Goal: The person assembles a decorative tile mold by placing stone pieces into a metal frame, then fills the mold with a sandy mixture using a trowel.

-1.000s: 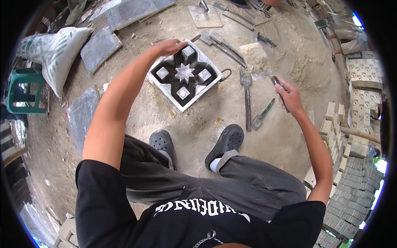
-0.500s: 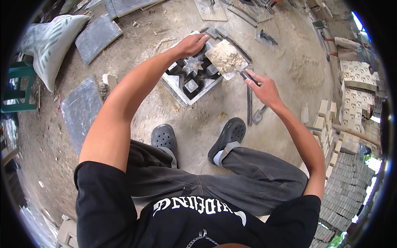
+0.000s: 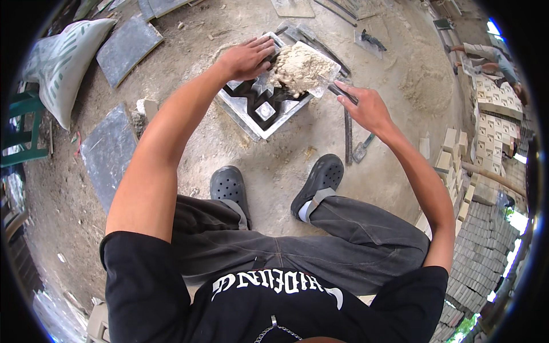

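My right hand (image 3: 367, 110) grips the dark handle of a trowel (image 3: 326, 81). Its flat blade carries a heap of pale, crumbly damp-looking powder (image 3: 300, 67), tilted over the right part of a square metal mould (image 3: 290, 116). Some of the powder lies at the star-shaped piece in the mould's middle. Dark hollows and a raised diamond block (image 3: 265, 111) show in the near corner. My left hand (image 3: 250, 59) is stretched out over the mould's far left side, close to the powder, fingers extended and holding nothing; whether the palm touches the rim is hidden.
A small spatula (image 3: 361, 150) and a dark bar (image 3: 348, 137) lie right of the mould. Grey slabs (image 3: 108, 154) and a white sack (image 3: 68, 68) are on the left. Pale blocks (image 3: 449, 160) and stacked tiles (image 3: 486, 257) line the right, with another person (image 3: 486, 54) beyond.
The trowel has moved left over the mould and tipped, and powder now spills toward the star. My left hand has shifted left, its fingers more spread.
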`<action>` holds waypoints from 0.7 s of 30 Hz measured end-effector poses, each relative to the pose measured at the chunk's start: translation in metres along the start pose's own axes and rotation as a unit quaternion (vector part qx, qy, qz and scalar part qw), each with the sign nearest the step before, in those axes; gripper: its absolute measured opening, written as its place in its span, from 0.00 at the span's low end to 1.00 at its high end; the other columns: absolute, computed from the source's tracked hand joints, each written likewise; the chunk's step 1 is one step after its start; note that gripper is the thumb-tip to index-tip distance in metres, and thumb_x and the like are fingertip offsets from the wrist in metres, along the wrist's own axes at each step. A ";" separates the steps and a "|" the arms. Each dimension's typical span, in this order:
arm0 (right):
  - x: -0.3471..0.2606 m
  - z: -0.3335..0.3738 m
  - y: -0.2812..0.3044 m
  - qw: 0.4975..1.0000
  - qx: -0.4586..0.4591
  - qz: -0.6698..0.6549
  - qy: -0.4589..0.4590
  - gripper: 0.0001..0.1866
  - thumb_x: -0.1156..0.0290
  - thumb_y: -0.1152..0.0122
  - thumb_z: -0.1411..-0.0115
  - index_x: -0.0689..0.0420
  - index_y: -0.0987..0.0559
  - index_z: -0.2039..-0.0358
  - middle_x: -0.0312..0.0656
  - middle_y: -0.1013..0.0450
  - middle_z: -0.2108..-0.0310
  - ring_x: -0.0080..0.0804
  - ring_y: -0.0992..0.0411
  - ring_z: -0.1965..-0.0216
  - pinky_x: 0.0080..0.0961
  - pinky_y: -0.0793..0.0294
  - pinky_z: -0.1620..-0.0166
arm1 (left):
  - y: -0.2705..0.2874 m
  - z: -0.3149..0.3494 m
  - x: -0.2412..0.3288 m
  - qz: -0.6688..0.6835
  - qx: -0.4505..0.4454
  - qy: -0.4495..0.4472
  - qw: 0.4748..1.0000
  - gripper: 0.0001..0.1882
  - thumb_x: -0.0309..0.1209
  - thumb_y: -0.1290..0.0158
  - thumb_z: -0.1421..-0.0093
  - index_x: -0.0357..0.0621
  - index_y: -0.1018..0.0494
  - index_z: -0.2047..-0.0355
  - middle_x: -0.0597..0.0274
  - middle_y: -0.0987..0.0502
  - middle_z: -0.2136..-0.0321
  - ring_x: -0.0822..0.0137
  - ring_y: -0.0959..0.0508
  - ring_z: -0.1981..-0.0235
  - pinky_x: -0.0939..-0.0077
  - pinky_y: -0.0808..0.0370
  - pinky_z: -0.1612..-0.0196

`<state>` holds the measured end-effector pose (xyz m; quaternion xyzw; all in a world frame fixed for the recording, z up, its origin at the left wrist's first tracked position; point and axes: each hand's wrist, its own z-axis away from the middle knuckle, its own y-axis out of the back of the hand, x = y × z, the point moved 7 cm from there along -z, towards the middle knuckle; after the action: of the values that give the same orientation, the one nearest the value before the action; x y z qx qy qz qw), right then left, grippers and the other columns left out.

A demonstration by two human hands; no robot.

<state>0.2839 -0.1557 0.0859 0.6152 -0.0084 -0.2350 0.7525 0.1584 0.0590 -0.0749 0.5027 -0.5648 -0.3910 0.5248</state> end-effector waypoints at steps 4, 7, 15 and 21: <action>0.003 -0.001 0.003 0.999 -0.022 0.012 -0.025 0.20 0.60 0.40 0.39 0.45 0.21 0.46 0.52 0.22 0.58 0.53 0.24 0.58 0.39 0.24 0.54 | -0.005 0.012 0.034 -0.006 0.029 0.015 0.999 0.37 0.54 0.67 0.30 0.37 0.48 0.32 0.46 0.51 0.30 0.55 0.54 0.27 0.63 0.58 0.27; 0.006 -0.001 0.002 1.000 -0.020 0.006 -0.021 0.20 0.60 0.40 0.39 0.44 0.21 0.46 0.53 0.22 0.59 0.54 0.24 0.59 0.40 0.24 0.54 | -0.010 0.021 0.052 -0.025 0.031 0.029 0.999 0.39 0.55 0.67 0.31 0.35 0.49 0.32 0.45 0.51 0.30 0.54 0.55 0.27 0.61 0.57 0.27; 0.002 0.010 0.009 1.000 -0.020 0.015 -0.003 0.19 0.61 0.40 0.39 0.44 0.21 0.46 0.54 0.21 0.62 0.53 0.23 0.61 0.41 0.24 0.56 | -0.005 0.029 0.076 0.053 0.010 -0.005 0.999 0.31 0.49 0.56 0.33 0.33 0.35 0.43 0.45 0.40 0.35 0.53 0.46 0.30 0.58 0.52 0.28; 0.004 0.017 0.007 0.999 -0.051 0.009 -0.013 0.18 0.62 0.41 0.38 0.46 0.20 0.47 0.54 0.22 0.69 0.51 0.24 0.66 0.42 0.26 0.59 | 0.000 0.036 0.079 0.042 -0.037 -0.100 0.993 0.34 0.51 0.58 0.32 0.37 0.40 0.36 0.53 0.42 0.32 0.58 0.47 0.29 0.63 0.53 0.27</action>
<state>0.2846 -0.1722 0.0953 0.5729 -0.0119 -0.2368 0.7846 0.1276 -0.0212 -0.0646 0.4170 -0.6200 -0.4376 0.5003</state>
